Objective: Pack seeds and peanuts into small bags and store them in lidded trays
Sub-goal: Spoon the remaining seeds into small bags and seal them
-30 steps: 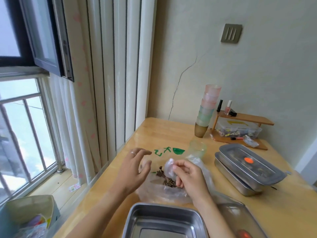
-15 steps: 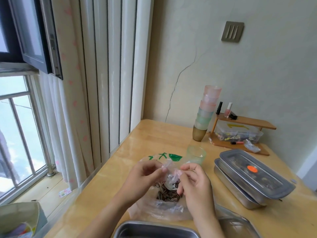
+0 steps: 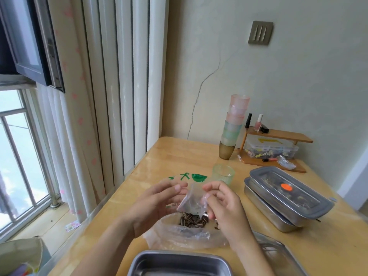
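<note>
Small clear plastic bag (image 3: pixel 192 202): just above large clear bag of striped seeds (image 3: pixel 185 236).
Left hand (image 3: pixel 157 204): pinched its left rim.
Right hand (image 3: pixel 226 208): pinched its right rim.
Wooden table (image 3: pixel 169 156): bare left of the seed bag, out to its edge.

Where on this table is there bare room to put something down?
Bare table at the far left corner, between blinds and cup stack, and at near right, in front of the lidded trays. Crowded middle: left hand, right hand, small bag, seed bag, green cup, open tray.
</note>
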